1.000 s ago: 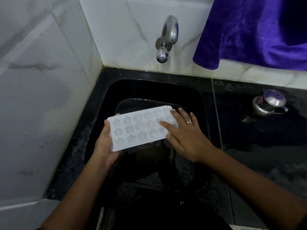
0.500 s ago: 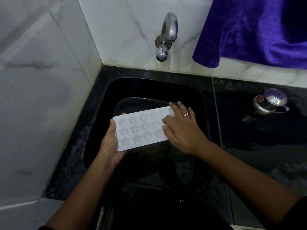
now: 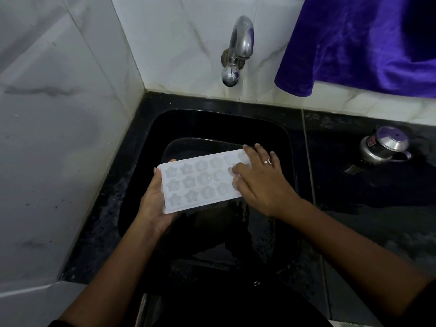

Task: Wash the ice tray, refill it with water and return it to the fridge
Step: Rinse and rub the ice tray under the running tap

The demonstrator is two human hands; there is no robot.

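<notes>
Over black sink (image 3: pixel 213 114), tray (image 3: pixel 200 182); counter (image 3: pixel 377 220) seemingly wet.

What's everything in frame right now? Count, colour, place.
ice tray: 1, white, held over the sink, star and round moulds facing up
tap: 1, chrome, on the back wall above the sink, no stream visible
sink: 1, black, centre, set into the counter
counter: 1, black, wet-looking, right of the sink
steel pot: 1, silver, lidded, on the counter at right
cloth: 1, purple, hanging at top right
wall tiles: several, white marbled, left and back
ring: 1, silver, on a right-hand finger
left hand: 1, holds the tray's left end from below
right hand: 1, rests on the tray's right end
</notes>
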